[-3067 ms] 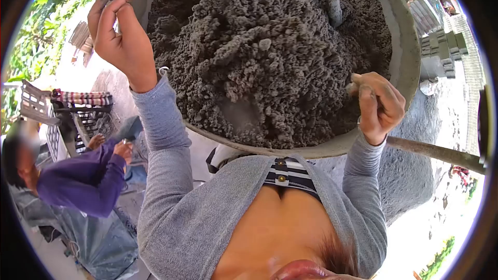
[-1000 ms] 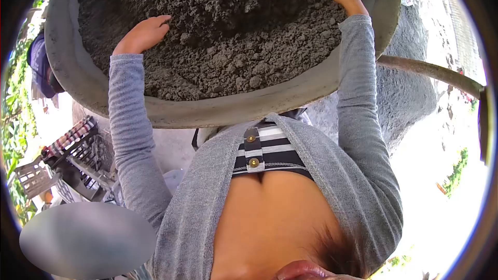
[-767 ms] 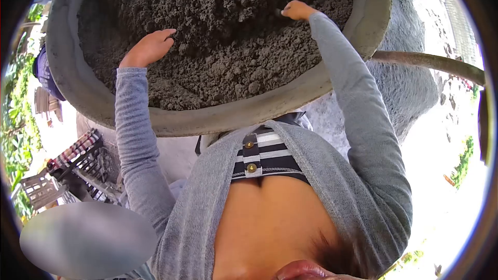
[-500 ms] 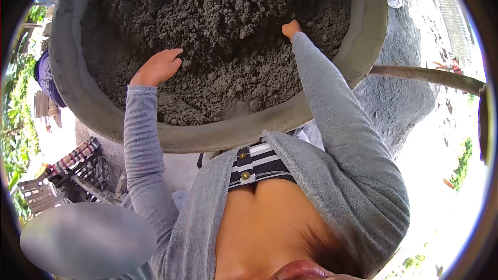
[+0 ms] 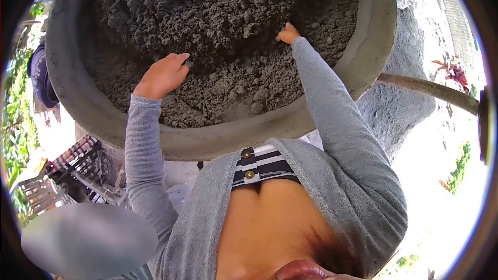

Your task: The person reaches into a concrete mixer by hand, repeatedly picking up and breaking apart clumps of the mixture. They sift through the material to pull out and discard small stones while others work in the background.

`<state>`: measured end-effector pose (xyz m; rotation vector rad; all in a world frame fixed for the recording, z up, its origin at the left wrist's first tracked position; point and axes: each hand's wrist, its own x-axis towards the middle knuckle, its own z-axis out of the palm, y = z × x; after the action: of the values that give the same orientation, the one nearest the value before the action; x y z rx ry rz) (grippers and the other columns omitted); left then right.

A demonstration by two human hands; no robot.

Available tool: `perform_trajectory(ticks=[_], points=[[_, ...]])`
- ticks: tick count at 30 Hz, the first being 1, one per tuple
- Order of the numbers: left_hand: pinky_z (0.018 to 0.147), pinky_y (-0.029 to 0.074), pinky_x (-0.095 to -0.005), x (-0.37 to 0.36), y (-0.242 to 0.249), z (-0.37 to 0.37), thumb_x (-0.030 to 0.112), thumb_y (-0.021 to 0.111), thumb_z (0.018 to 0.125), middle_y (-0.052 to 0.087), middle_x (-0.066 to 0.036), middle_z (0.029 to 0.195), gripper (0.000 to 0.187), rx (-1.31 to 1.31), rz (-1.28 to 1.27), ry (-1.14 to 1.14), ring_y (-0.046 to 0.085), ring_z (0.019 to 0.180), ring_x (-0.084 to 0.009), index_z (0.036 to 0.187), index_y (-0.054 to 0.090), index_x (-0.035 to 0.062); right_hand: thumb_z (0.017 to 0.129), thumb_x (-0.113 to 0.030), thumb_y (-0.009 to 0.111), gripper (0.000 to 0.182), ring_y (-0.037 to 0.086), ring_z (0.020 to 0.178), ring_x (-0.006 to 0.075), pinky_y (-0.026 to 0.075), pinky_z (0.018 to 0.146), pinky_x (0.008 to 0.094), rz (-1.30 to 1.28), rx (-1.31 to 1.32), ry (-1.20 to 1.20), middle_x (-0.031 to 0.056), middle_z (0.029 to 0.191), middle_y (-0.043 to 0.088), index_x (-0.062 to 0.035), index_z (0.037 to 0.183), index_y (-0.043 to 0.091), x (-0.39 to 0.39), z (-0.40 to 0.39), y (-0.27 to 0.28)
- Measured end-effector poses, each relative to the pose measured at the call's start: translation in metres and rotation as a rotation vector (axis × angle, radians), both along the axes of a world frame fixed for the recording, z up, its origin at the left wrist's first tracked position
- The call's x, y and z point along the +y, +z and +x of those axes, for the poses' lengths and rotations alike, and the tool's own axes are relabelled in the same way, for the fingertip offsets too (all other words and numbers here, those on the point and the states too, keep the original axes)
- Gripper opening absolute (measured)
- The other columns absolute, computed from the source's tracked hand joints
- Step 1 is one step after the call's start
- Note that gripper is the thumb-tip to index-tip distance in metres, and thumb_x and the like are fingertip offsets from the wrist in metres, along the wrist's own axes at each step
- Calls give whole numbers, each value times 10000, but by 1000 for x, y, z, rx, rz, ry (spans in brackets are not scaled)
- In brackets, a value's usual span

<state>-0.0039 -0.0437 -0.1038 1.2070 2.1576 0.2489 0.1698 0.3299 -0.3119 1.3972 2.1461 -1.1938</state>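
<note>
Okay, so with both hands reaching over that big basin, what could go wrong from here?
The crumbly grey mixture might scrape or irritate the bare left hand and right hand. The right sleeve, reaching across the basin, could get dirty. Loose clumps might slide off the mound.

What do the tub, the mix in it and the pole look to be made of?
Tub: unclear, perhaps metal or plastic; the dull grey surface looks coated. Mix: likely sand or cement, matt, grey, crumbly and lumpy. Pole: probably wood, judging by its dull brown, uneven surface.
</note>
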Motion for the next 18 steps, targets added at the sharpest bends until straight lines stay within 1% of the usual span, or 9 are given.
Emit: perform_trajectory(ticks=[1,3,5,7,10,12,13,15,18], points=[[976,411,-397,3,5,1,186,412,911,555,-207,1209,437,-25,-61,4,517,1135,-352,1302,490,7,717,-82,728,915,421,1294,330,351,1049,390,-3,12,5,187,1432,398,13,1464,209,2,0,2],[979,408,-401,3,7,0,193,409,914,559,-202,1210,442,-24,-68,23,515,1141,-350,1309,488,11,689,-131,771,956,372,1338,303,348,1058,367,64,-209,296,172,1459,370,16,1458,223,6,-2,7],[983,405,-405,1,6,-3,200,405,917,562,-197,1211,447,-23,-76,64,513,1147,-349,1316,485,16,675,-137,789,961,332,1359,324,330,1074,387,-39,-208,311,189,1469,349,1,1457,247,14,-6,11],[996,398,-414,1,2,-9,226,402,923,557,-190,1242,464,-21,-121,16,510,1163,-342,1332,477,22,664,-157,802,927,366,1338,327,334,1071,378,85,-49,142,197,1459,358,-4,1431,305,-6,3,8],[1006,393,-422,-1,1,-14,263,397,935,537,-177,1291,477,-4,-166,43,503,1178,-340,1352,463,39,670,-137,792,939,358,1343,322,351,1055,377,61,-9,131,200,1455,363,-5,1443,275,-1,8,18],[1012,392,-423,1,10,-13,274,391,943,520,-169,1319,476,-11,-204,77,490,1200,-337,1359,459,53,719,-92,747,955,282,1368,326,347,1056,439,-230,-48,139,161,1519,232,-45,1482,175,10,8,29],[1018,391,-424,3,14,-13,286,385,951,503,-160,1348,475,-27,-239,91,477,1223,-335,1367,455,67,719,-92,747,955,282,1368,326,347,1056,439,-227,-42,153,161,1519,232,-45,1482,175,5,8,31],[1028,387,-433,2,11,-15,295,369,961,480,-143,1379,471,-27,-241,127,458,1249,-329,1377,450,91,722,-83,741,947,292,1362,331,359,1040,454,-179,-18,-61,153,1523,226,-46,1483,179,-1,7,35],[1039,381,-439,-2,12,-19,301,365,957,464,-135,1396,474,-2,-228,113,451,1262,-320,1378,453,100,731,-87,732,968,288,1366,346,373,1032,474,-251,-68,-8,162,1534,194,-40,1490,133,-8,4,41]])
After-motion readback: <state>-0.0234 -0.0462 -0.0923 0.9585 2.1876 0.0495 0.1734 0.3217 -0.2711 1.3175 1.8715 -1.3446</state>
